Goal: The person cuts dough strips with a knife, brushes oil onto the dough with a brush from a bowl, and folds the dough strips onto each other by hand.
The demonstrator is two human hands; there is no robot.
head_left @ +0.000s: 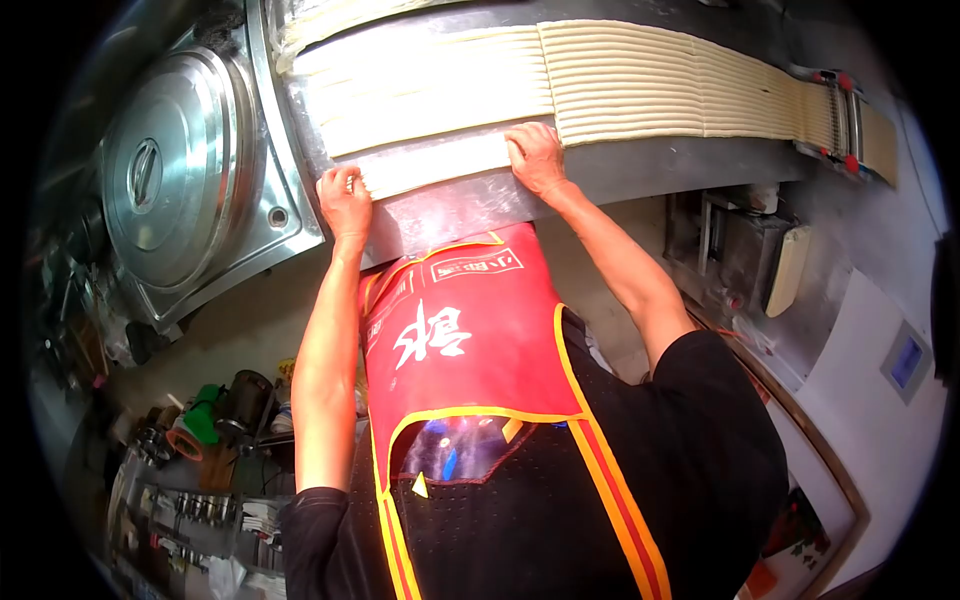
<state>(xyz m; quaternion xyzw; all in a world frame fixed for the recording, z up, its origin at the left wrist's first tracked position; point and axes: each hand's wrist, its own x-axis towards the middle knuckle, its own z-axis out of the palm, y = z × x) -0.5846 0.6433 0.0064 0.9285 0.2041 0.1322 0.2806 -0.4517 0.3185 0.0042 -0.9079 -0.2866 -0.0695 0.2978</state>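
Between my two hands stretches a narrow band of pale dough strips point(440, 167), lying along the near side of the metal worktop. My left hand point(343, 203) is closed round its left end. My right hand point(537, 158) has its fingers curled over the right end. Just beyond lies a wide row of long parallel dough strips point(630, 85), its left part washed out by glare. At its right end the row meets a roller-like frame with red fittings point(845, 122).
A big round metal lid point(175, 165) covers a pot set in the steel counter at left. Another dough piece point(345, 18) lies at the back edge. Below right stands a metal box point(745, 245); shelves with assorted utensils point(205, 507) are at lower left.
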